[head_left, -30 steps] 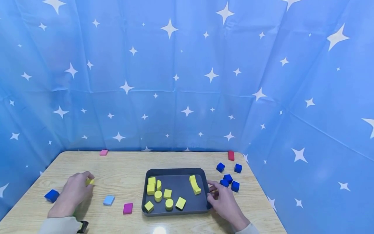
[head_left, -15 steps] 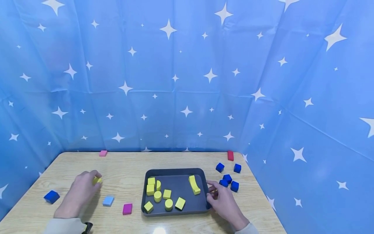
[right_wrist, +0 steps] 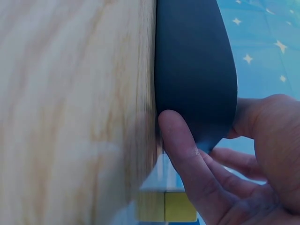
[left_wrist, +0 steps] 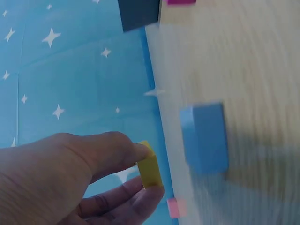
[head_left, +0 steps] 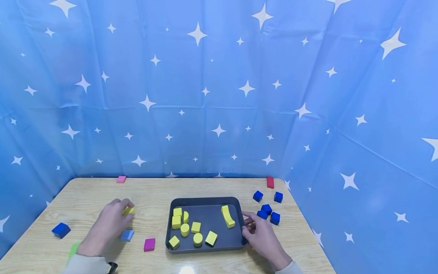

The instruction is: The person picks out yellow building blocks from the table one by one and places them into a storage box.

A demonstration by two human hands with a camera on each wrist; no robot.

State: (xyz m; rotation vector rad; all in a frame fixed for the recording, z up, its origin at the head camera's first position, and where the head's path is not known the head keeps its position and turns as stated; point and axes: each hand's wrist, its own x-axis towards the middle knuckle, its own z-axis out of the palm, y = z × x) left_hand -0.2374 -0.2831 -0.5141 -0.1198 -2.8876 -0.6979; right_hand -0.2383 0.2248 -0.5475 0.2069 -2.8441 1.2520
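Observation:
My left hand (head_left: pixel 111 222) pinches a small yellow block (left_wrist: pixel 150 169) between thumb and fingertips, held over the left part of the table. A light blue block (head_left: pixel 127 235) lies just beneath that hand, nearer the front. My right hand (head_left: pixel 261 234) is at the right end of a dark grey tray (head_left: pixel 202 250). In the right wrist view, one finger (right_wrist: pixel 174 126) presses the tray's outer wall while another digit passes behind its rim. Several yellow blocks sit inside the tray, including cylinders and a long curved piece (head_left: pixel 227 217). Another yellow block (right_wrist: pixel 180 206) shows beyond my right fingers.
Several dark blue blocks (head_left: pixel 266 209) and a red block (head_left: pixel 270 182) are at the right. A magenta block (head_left: pixel 149 244) lies left of the tray. A pink block (head_left: pixel 121 179), a dark blue block (head_left: pixel 61 230) and a part-hidden green block (head_left: pixel 73 250) are farther left.
My left hand has moved right toward the tray with the yellow block, passing over the light blue block. The green block has come into view behind my wrist. My right hand and the tray stay put.

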